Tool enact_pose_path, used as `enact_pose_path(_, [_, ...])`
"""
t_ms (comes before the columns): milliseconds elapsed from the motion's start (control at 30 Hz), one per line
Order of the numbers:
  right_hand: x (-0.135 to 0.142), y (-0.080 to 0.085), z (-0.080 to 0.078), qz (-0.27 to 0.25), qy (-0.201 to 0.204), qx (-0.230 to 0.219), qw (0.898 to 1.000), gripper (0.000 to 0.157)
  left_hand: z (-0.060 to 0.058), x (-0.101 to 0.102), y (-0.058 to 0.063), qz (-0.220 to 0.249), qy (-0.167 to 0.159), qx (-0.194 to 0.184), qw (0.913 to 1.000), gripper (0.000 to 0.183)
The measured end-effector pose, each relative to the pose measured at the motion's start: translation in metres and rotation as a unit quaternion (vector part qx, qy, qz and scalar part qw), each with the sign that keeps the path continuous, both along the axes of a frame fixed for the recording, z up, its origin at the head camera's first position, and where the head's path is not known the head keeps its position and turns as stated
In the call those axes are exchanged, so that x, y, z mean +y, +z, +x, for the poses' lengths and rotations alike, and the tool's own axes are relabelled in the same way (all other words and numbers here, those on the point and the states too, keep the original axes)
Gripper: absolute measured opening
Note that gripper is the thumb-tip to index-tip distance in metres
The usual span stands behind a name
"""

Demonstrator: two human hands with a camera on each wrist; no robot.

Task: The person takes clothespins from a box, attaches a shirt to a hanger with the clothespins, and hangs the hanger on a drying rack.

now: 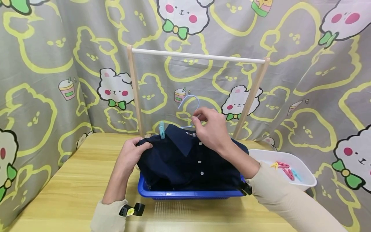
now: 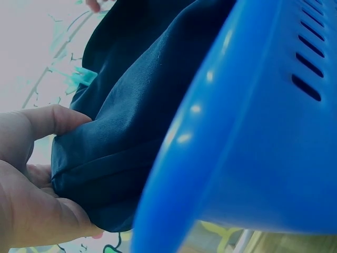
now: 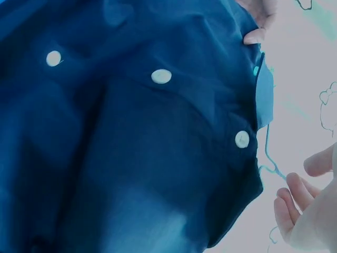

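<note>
A dark navy shirt (image 1: 171,164) with white buttons lies over a blue plastic basket (image 1: 191,194), its collar upward. At the collar, a light-blue wire hanger (image 1: 198,100) shows its hook and neck; the rest is inside the shirt. My right hand (image 1: 213,129) holds the hanger's neck between thumb and fingers, seen too in the right wrist view (image 3: 308,205). My left hand (image 1: 131,154) pinches the shirt's left shoulder edge, with thumb on top in the left wrist view (image 2: 31,174). A turquoise clothespin (image 1: 162,130) is clipped at the shoulder beside the collar.
Behind the basket stands a rack with wooden posts (image 1: 135,93) and a white crossbar (image 1: 197,55). On the right, a white tub (image 1: 307,175) holds several coloured clothespins (image 1: 288,173). A patterned curtain (image 1: 95,42) encloses the wooden table (image 1: 87,167).
</note>
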State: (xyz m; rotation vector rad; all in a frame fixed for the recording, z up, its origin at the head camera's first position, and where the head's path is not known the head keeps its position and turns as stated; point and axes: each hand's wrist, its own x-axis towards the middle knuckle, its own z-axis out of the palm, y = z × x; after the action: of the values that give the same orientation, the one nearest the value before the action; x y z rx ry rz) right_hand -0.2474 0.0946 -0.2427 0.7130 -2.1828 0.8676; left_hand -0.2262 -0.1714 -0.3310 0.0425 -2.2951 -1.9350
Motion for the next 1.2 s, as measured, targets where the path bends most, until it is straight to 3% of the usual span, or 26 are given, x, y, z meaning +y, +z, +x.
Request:
enact_pose_path(500, [0.037, -0.005, -0.014, -0.021, -0.074, 0.01, 0.997, 0.008, -0.001, -0.002, -0.002, -0.002, 0.004, 0.006, 1.0, 0.023])
enact_pose_path(700, [0.058, -0.002, -0.019, 0.014, -0.102, -0.061, 0.993, 0.014, 0.0, -0.004, -0.002, 0.0, 0.003, 0.001, 1.0, 0.024])
enact_pose_path(900, [0.077, 0.003, -0.018, 0.056, -0.113, -0.148, 0.981, 0.021, 0.001, -0.005, 0.001, 0.002, 0.002, -0.001, 1.0, 0.024])
enact_pose_path(1200, [0.1, 0.0, -0.021, 0.073, -0.13, -0.184, 0.971, 0.026, 0.001, -0.007, 0.0, 0.005, 0.001, 0.003, 1.0, 0.023])
